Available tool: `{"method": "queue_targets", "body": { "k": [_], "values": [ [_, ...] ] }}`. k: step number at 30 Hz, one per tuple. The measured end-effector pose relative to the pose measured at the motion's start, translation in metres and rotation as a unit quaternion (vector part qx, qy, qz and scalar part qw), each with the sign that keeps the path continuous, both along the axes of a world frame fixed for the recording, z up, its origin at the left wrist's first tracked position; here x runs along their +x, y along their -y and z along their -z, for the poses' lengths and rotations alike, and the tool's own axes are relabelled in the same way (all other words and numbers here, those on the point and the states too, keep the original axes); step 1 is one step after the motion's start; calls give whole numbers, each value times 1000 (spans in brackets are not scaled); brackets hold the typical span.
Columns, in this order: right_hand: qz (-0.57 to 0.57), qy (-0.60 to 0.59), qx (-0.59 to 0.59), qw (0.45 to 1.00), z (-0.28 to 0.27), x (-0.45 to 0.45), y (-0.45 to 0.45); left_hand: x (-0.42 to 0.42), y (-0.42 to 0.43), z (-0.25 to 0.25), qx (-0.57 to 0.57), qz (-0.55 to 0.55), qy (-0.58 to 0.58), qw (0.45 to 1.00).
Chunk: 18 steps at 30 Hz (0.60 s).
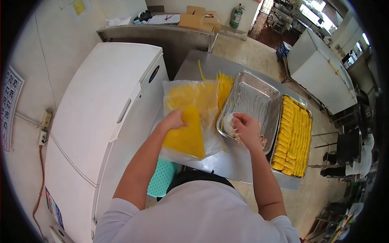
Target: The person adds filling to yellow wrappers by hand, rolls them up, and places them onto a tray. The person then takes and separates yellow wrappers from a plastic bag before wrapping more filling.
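My left hand point(175, 120) grips the edge of a yellow sheet point(188, 135), which hangs over a clear plastic bag point(212, 148) on the metal table. More yellow material lies in and beside the bag. My right hand point(246, 126) is over the near left part of a deep metal tray point(253, 87), its fingers bent around or against a whitish rounded object point(229, 124). Some pinkish filling point(262, 141) sits in the tray's near corner. Right of it, a second tray point(301, 176) holds rows of yellow rolls point(292, 135).
A white freezer point(109, 85) stands left of the metal table point(194, 65). A green perforated stool point(162, 178) is below the near edge. Behind are a counter with cardboard boxes point(198, 20) and a fire extinguisher point(237, 16). Parts of other people show at the right.
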State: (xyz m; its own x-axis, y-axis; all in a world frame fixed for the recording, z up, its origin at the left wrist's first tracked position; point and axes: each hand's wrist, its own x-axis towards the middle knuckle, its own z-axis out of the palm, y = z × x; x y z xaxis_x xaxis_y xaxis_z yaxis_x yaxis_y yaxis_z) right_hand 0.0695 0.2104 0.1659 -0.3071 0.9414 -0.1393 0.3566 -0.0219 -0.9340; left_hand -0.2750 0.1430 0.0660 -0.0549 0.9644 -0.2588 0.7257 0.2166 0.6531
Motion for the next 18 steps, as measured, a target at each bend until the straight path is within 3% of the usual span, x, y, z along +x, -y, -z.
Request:
{"method": "queue_targets", "body": {
  "k": [4, 7, 9, 12, 15, 18],
  "values": [
    [-66, 21, 3, 998, 21, -23, 30, 15, 17, 4, 204, -132, -162, 956],
    [-124, 60, 41, 990, 31, -35, 60, 53, 48, -25, 176, -116, -194, 958],
    [-153, 87, 6, 984, 37, -41, 77, 81, 79, -23, 80, -82, -104, 988],
    [-167, 94, 16, 981, 55, -45, 91, 83, 104, 23, 188, -60, -114, 974],
    [-166, 112, 41, 979, 64, -48, 97, 76, 104, 39, 165, -132, 29, 977],
    [-164, 130, 62, 976, 73, -63, 97, 70, 106, 41, 174, -163, 49, 970]
  ]
}}
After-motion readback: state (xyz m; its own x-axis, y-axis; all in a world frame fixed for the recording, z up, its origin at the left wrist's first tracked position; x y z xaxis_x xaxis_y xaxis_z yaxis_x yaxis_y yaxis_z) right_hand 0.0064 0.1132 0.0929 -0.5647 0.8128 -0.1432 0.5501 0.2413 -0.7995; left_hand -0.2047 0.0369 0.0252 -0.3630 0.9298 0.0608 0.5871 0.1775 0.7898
